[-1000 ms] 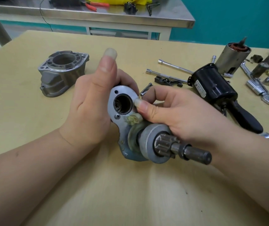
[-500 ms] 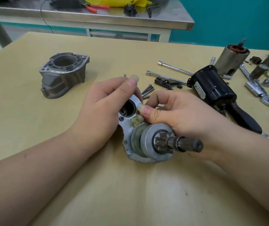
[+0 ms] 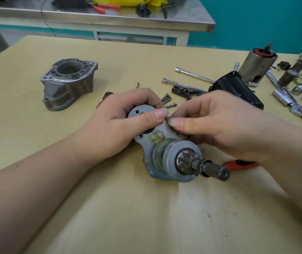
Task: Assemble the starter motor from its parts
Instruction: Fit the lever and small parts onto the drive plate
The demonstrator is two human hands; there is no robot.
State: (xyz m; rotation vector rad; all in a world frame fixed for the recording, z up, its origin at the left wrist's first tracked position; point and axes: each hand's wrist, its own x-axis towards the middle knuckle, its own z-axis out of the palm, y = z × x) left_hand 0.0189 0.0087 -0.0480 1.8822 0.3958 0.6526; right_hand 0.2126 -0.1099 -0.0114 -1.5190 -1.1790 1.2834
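1. Head view: left hand (image 3: pixel 122 123) grips the gear plate assembly (image 3: pixel 165 147) mid-worktop (image 3: pixel 146 217), thumb across its face
2. Right hand (image 3: pixel 210 123) pinches the plate's upper edge
3. Grey housing (image 3: pixel 68 83) stands toward the far left corner

A grey mounting plate (image 3: pixel 166 132) carrying a pinion gear and shaft (image 3: pixel 199 165) is held just above the wooden table (image 3: pixel 146 217) near the centre of the view. The plate's upper end is gripped by the left hand (image 3: pixel 124 121), thumb laid across its face, while its right edge is pinched by the right hand (image 3: pixel 212 123); whether something small is held between those fingertips cannot be told. A cast grey housing (image 3: pixel 68 83) is seen at ten o'clock, well apart. Loose bolts (image 3: pixel 168 101) lie just beyond the hands at twelve o'clock. A black solenoid (image 3: pixel 238 88), an armature (image 3: pixel 258 65) and chrome wrenches (image 3: pixel 289 99) are spread toward two o'clock.
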